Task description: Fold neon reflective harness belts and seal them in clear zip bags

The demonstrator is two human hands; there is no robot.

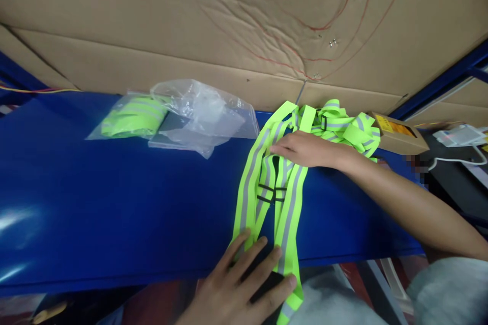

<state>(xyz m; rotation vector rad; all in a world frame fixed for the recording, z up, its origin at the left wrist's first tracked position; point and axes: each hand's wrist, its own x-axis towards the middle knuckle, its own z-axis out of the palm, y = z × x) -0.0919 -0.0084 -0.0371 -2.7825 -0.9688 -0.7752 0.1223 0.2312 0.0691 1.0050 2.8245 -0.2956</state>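
Observation:
A neon-yellow reflective strap vest (pixel 248 183) with grey stripes and black buckles lies lengthwise over the blue table, its near end hanging past the front edge. My left hand (pixel 244 279) rests on its near end with the fingers spread apart. Farther up, my right hand (pixel 301 148) is closed on the gathered straps, fingertips partly hidden beneath it. Behind that hand sits a heap of more reflective straps (pixel 358 132) with a black buckle.
On the blue table (pixel 125 203), a clear bag (pixel 133 117) holds folded neon straps, beside crumpled clear plastic bags (pixel 206 117). A small cardboard box (pixel 404 134) stands at right. A cardboard panel (pixel 152 20) rises along the back. A white device with a cable (pixel 461 136) lies far right.

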